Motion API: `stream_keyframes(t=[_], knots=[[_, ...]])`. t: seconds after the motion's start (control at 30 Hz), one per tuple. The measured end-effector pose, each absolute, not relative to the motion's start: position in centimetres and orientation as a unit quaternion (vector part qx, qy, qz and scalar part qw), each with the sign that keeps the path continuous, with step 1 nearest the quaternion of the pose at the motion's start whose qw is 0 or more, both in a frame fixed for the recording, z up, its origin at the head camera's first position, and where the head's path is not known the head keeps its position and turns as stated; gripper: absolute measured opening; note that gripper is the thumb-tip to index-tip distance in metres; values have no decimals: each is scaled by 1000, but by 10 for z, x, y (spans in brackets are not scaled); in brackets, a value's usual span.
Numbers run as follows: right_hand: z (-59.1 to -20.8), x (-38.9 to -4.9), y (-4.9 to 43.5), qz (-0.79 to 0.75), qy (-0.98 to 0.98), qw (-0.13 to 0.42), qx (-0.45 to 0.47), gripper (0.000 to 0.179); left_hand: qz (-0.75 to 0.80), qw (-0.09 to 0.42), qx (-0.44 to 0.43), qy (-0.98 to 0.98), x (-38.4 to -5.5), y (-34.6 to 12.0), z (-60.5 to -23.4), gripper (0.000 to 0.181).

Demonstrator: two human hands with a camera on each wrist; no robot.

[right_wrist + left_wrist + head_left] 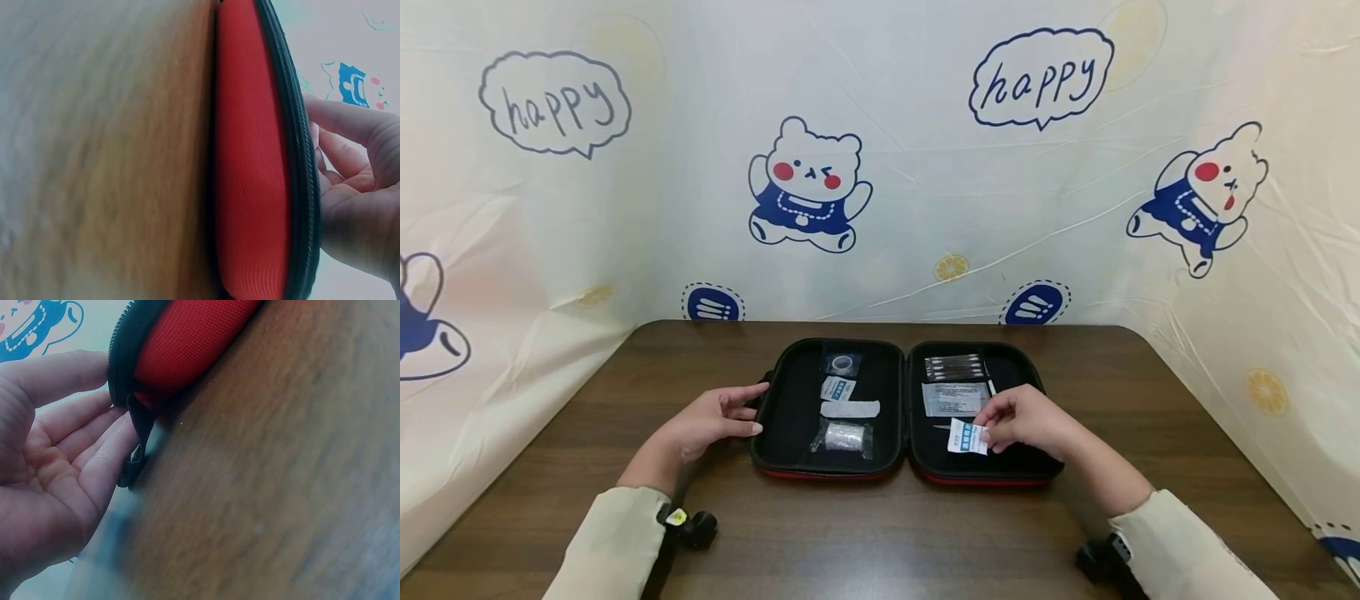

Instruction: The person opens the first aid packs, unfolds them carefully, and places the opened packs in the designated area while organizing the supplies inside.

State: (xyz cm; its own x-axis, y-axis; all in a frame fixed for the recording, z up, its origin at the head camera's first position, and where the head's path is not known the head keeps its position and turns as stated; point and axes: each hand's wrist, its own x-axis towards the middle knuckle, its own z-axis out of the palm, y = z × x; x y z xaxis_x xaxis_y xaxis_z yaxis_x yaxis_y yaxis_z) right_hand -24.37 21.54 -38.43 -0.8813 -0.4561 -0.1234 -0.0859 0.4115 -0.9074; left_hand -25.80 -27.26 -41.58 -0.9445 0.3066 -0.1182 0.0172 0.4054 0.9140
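Observation:
An unzipped red-and-black zip case [831, 476] lies spread flat on the table, its two halves side by side. My right hand [1026, 421] pinches a small white-and-blue packet [967, 437] over the right half. In the right wrist view the case's red side hides the fingertips of that hand [362, 169]. My left hand [707, 421] touches the outer left edge of the case with fairly straight fingers. Seen from the left wrist, its fingers [87, 434] rest by the zipper rim and a black strap [140, 434].
In the left half sit a tape roll [842, 364], another white-and-blue packet [838, 388], a white strip [850, 409] and a wrapped bandage roll [844, 437]. The right half holds a pack of cotton swabs [955, 367] and a clear printed sachet [953, 399]. A patterned curtain [910, 208] hangs behind the table [820, 533].

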Motion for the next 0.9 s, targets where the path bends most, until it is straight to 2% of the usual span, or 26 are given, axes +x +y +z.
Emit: stream_keyframes(t=[0.37, 0.9], knots=[[-382, -244, 239, -506, 838, 120, -165, 19, 537, 136, 103, 826, -259, -274, -416, 76], [-377, -247, 282, -458, 876, 87, -121, 20, 537, 138, 102, 826, -257, -274, -415, 76]])
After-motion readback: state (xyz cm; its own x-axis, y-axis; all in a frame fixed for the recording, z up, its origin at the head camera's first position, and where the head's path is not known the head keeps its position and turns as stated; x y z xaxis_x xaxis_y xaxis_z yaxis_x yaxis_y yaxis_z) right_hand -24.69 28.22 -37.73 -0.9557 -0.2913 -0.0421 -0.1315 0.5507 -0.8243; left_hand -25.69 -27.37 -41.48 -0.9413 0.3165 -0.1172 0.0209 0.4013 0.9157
